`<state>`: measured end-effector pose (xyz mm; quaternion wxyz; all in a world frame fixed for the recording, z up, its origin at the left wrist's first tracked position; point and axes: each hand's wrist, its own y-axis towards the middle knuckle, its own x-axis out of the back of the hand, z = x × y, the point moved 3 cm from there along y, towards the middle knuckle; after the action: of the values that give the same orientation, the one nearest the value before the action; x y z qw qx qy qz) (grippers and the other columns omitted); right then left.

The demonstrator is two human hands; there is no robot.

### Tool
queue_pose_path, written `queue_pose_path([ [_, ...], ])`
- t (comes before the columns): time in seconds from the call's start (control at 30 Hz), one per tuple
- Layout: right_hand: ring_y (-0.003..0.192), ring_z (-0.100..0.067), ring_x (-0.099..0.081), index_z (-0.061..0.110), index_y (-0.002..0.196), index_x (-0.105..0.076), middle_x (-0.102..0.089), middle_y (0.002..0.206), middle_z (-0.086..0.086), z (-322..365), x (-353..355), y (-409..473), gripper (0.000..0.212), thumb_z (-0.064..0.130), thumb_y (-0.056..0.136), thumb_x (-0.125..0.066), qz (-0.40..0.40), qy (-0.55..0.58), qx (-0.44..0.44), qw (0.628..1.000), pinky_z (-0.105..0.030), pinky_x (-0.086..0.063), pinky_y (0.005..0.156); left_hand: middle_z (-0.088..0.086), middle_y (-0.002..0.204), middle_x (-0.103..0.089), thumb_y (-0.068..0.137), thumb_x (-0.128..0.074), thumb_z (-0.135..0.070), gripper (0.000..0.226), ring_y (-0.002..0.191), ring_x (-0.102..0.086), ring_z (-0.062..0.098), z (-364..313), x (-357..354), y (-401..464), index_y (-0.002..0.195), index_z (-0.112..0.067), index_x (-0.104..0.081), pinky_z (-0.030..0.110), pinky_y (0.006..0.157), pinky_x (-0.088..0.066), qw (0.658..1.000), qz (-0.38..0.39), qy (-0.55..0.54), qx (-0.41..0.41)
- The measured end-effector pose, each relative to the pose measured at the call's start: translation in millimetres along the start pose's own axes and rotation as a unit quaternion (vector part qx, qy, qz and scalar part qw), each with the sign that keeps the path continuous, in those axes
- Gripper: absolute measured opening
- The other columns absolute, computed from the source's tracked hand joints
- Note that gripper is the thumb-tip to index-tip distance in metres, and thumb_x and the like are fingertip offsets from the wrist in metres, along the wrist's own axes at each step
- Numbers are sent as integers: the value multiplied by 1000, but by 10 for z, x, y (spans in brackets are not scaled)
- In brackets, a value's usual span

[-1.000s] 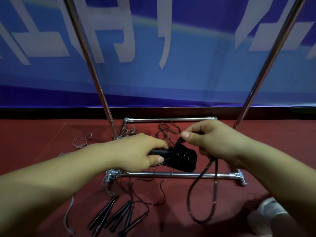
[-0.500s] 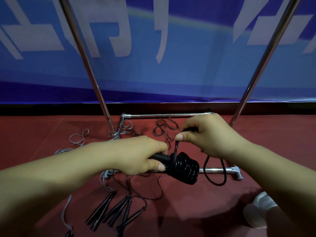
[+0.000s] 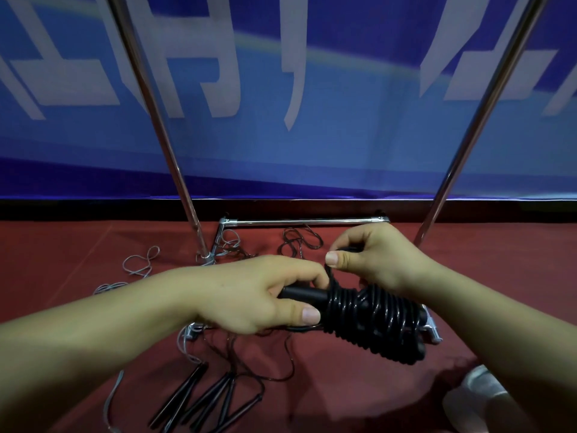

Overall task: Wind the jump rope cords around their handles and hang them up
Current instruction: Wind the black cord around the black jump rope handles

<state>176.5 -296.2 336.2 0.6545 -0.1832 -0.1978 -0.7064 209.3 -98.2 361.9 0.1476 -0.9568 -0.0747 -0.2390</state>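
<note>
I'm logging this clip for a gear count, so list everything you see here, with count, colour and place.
wound rope: one, black, cord coiled thick round its handles, held above the floor at centre
loose handles: several, black, on the floor at lower left; exact count hard to tell
black cords: tangled loops, on the floor inside the rack base
grey cords: thin loops, on the floor left of the rack
rack: one, silver metal, two slanted poles rising from a floor frame
banner: one, blue with pale letters, behind the rack
floor: red
pale object: one, whitish, lower right, unclear
left hand: grips the handle end
right hand: pinches the cord above the coil
</note>
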Motion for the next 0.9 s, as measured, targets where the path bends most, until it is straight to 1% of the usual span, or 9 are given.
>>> queue_pose_path([
  [0.1,61,-5,-62,11,79,-74,-69,67,0,-18,4,-3,22,32,75,-75,17,48,-16,999,-18,-50,59,-10,77,-53,96,-62,-26,6,69,-45,8,-25,49,-8,99,-26,-57,24,66,-39,998,-49,-42,-27],
  [0.17,56,-6,-63,9,78,-71,-68,62,2,-90,11,-26,9,7,87,-71,44,1,-40,998,-26,-53,58,-7,78,-58,95,-61,-27,10,67,-46,8,-33,86,-6,98,-18,-56,22,63,-38,992,-96,-71,-33],
  [0.23,48,-3,-58,13,71,-64,-60,57,6,-159,-24,-31,28,-8,90,-59,47,-37,-105,993,-31,-54,54,-1,80,-64,98,-60,-24,12,62,-48,7,-33,118,9,96,-14,-55,20,60,-40,984,-152,-94,-27],
  [0.37,46,-11,-45,20,74,-66,-51,56,6,-14,-110,-62,22,22,96,-64,-4,-11,-60,998,-27,-48,43,1,79,-70,100,-57,-17,8,55,-50,6,9,183,42,100,-9,-57,16,54,-41,954,-268,-131,-4],
  [0.5,45,-16,-33,26,59,-68,-30,51,2,84,-233,-99,39,37,96,-61,22,26,-81,996,-25,-42,43,-1,75,-71,99,-60,-21,10,55,-51,7,109,258,51,95,-12,-60,15,50,-39,925,-358,-127,28],
  [0.57,47,-12,-30,9,73,-69,-27,51,8,144,-305,-131,39,37,97,-59,34,-14,-57,998,-24,-36,46,-1,74,-72,99,-61,-24,10,58,-51,12,187,287,50,94,-15,-62,22,52,-39,910,-391,-124,54],
  [0.63,45,-7,-28,-5,81,-60,-28,52,9,172,-357,-139,45,36,99,-56,43,-46,-35,997,-24,-32,46,-2,75,-74,98,-62,-28,9,60,-50,17,260,310,52,96,-19,-64,28,55,-39,899,-413,-119,78],
  [0.77,46,-4,-35,4,93,-66,-40,58,5,263,-417,-198,39,37,102,-49,67,-92,-12,993,-21,-34,49,1,79,-75,96,-64,-36,15,60,-53,12,360,326,61,95,-21,-67,31,61,-43,897,-422,-57,121],
  [0.9,58,-7,-42,7,95,-63,-51,69,-3,336,-437,-234,39,40,103,-45,82,-134,4,988,-33,-43,61,-2,66,-69,94,-65,-39,18,54,-51,5,408,356,54,88,-22,-65,26,57,-42,893,-426,-2,145],
])
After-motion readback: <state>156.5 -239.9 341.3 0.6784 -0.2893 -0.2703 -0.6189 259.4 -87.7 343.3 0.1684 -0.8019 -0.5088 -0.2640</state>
